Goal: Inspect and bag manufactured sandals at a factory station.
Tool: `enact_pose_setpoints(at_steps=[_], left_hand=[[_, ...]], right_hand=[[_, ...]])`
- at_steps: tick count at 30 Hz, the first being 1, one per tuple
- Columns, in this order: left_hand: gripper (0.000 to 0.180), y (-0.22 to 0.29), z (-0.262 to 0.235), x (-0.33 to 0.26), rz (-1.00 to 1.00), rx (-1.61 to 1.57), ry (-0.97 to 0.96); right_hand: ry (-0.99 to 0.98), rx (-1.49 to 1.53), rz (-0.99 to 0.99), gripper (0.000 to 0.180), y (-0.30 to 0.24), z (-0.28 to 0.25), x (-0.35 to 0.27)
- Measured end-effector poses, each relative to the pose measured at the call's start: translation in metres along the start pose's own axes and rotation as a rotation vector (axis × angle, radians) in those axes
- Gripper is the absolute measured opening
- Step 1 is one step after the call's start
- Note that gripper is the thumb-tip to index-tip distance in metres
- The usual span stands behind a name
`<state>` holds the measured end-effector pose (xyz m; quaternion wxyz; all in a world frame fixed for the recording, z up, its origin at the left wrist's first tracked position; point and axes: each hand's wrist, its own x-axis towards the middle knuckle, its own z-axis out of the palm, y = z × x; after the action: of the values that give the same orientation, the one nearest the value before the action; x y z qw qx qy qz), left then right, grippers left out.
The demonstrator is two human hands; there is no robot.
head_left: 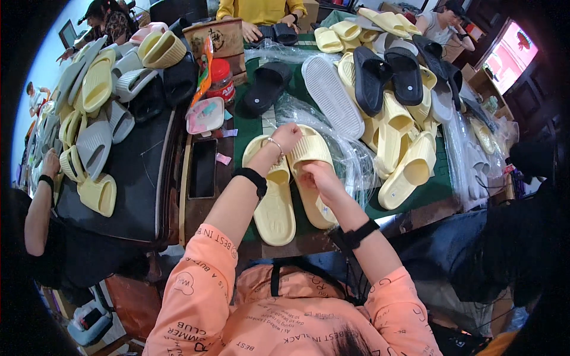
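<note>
Two pale yellow slide slippers lie side by side before me, toes pointing away. My left hand [288, 139] rests over the inner edge of the strap of the right-hand slipper [318, 206]; its fingers are curled, and what they hold is hidden. At the same slipper's strap opening, my right hand [322, 179] grips the strap's rear edge, thumb and fingers bent. The left-hand slipper [275, 216] lies partly under my left forearm. Crumpled clear plastic wrap [354, 163] is spread just right of the pair.
Piled slippers [392, 133] stand at the right, beside an upturned grey sole [333, 96]. A black slipper [266, 88], red-lidded jar [220, 79], small white dish [205, 115] and dark tray [203, 168] sit left. Another heap [95, 139] covers the left table. Co-workers sit around.
</note>
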<state>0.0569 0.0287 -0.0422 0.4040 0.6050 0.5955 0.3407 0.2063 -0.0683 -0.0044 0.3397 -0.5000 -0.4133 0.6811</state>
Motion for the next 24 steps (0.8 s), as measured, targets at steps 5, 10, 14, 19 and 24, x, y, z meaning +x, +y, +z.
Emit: enact_pose_setpoints(at_steps=[5,10,14,19,24], left_hand=[[0.015,0.007,-0.005,-0.004,0.016,-0.072,-0.09],[0.013,0.015,-0.007,-0.009,-0.034,-0.196,-0.179],[0.012,0.019,-0.007,-0.016,-0.086,-0.32,-0.082],[0.007,0.009,-0.009,-0.023,-0.051,-0.757,0.155],[0.007,-0.002,-0.013,-0.023,0.042,-1.055,0.17]], right_hand=[[-0.087,-0.23,-0.039,0.011,0.0,0.003,0.017],[-0.135,-0.137,-0.084,0.011,-0.002,0.002,0.014],[-0.132,-0.131,-0.072,0.016,-0.012,0.006,-0.002],[-0.031,-0.328,-0.131,0.023,-0.03,-0.013,-0.023],[0.376,-0.744,-0.79,0.018,-0.041,-0.001,0.036]])
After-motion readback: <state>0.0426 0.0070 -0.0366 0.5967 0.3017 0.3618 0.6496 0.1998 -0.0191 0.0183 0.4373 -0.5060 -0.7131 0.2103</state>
